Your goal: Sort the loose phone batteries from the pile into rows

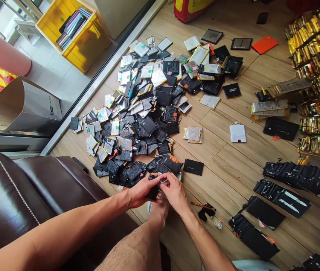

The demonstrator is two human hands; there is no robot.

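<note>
My left hand (pixel 142 192) is closed around a small flat black phone battery (pixel 152 192), held low over my leg at the near edge of the pile. My right hand (pixel 174 188) meets it from the right, thumb and fingers pinched together at the battery's upper end. What sits in that pinch is too small to make out. Just beyond both hands spreads a large heap of loose phone batteries (pixel 148 126), black, silver and white. A single black battery (pixel 193 167) lies flat on the floor to the right of the heap.
Rows of stacked black batteries (pixel 301 178) and gold-edged ones (pixel 318 98) line the right side. A brown leather sofa (pixel 58 180) is at left. A yellow crate (pixel 83 49) and an open paper bag (pixel 35 109) stand beyond the door track. Black scraps (pixel 206 211) lie near my right forearm.
</note>
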